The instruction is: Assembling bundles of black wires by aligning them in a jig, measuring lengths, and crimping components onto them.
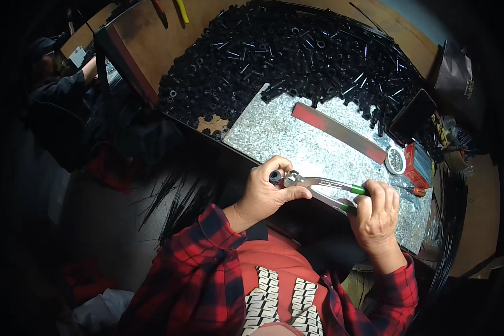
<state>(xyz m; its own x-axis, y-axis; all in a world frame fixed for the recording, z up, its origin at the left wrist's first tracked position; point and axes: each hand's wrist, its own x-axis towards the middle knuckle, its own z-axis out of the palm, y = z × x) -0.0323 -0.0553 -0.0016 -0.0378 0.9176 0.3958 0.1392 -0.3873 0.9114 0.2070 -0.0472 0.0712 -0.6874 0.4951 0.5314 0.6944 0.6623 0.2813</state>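
My left hand point(262, 190) is closed around a small black tubular part point(275, 177), whose round end with a hole shows above my fingers. Green-handled metal pliers point(326, 183) meet the part, their jaws beside my left thumb and fingertips. Wrapped round the handles is my right hand point(377, 217); the handles stand apart. Whether the jaws bite on the part cannot be made out. Both hands are held over the near edge of a shiny, mottled metal-looking work surface point(263, 126).
Black tubular parts form a large pile point(263, 56) at the back. A worn red bar point(339, 132) lies across the surface. To its right are a white cup point(395, 168), a red box point(419, 168) and an orange-handled tool point(418, 192). Another person point(61, 106) works far left.
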